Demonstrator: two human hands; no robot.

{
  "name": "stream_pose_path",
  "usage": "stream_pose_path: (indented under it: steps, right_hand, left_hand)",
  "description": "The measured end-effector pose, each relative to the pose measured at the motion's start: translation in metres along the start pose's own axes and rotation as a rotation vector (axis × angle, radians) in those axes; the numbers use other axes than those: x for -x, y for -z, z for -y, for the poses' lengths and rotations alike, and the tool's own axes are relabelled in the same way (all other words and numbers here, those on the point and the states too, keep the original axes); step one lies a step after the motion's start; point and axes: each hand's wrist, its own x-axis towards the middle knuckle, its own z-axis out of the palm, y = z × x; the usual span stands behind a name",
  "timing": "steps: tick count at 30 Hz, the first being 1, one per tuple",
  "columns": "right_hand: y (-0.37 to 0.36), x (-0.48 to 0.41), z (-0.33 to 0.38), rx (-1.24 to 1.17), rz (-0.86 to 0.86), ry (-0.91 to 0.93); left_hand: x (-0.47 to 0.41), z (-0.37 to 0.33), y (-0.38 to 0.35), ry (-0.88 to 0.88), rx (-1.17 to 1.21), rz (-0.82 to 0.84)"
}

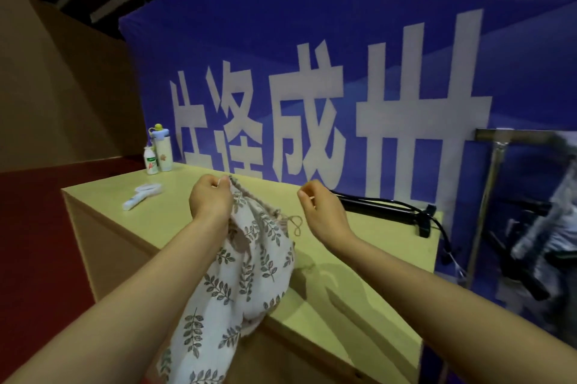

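Head view: left hand, raised over the table with the forearm reaching in from the lower left, fingers curled down and pinching the gathered top hem of a white cloth drawstring bag printed with grey leaf sprigs. Right hand, held at the same height just to the right of the bag and apart from it, wrist bent, fingers curled with thumb drawn to forefinger; nothing can be made out between them. Bag: hangs from the left hand, body draped down past the near edge of the pale yellow-green wooden table, mouth puckered shut along its beige braided drawstring, whose loose loop dangles at the right side below the right hand's fingertips; contents hidden by the cloth. Far left corner of the table: small white plastic bottle with a green label, upright, touching or just beside a taller cream flask with a pale blue lid and yellow knob; contents of both not visible. Near these, lying flat: a white tube-shaped item with a looped strap. Far right edge: a black cylindrical device with a black cable. Behind: a blue banner with large white characters.
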Motion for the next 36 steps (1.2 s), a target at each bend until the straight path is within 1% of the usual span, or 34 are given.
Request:
stream_pose_path:
  steps: [3,6,11,17,23,31,36]
  right_hand:
    - [0.007,-0.020,-0.055,0.143,0.012,-0.160]
    - [0.009,-0.031,-0.105,0.295,0.033,-0.230]
    - [0.007,-0.053,-0.165,0.541,0.044,-0.185]
    - [-0.009,-0.072,-0.214,0.678,0.109,-0.200]
    - [-0.023,-0.098,-0.240,0.744,0.103,-0.123]
    - [-0.033,-0.128,-0.248,0.865,0.119,-0.162]
    - [-0.036,-0.132,-0.248,0.919,0.113,-0.098]
  left_hand:
    - [-0.004,0.000,-0.039,0.013,0.031,0.034]
    - [-0.011,0.007,-0.075,0.016,0.012,0.067]
    - [-0.028,0.027,-0.115,0.042,0.002,0.099]
    - [-0.049,0.059,-0.147,0.096,-0.022,0.125]
    - [-0.064,0.076,-0.169,0.113,-0.037,0.126]
    - [-0.082,0.098,-0.181,0.099,-0.110,0.124]
    - [-0.088,0.101,-0.178,0.089,-0.141,0.123]
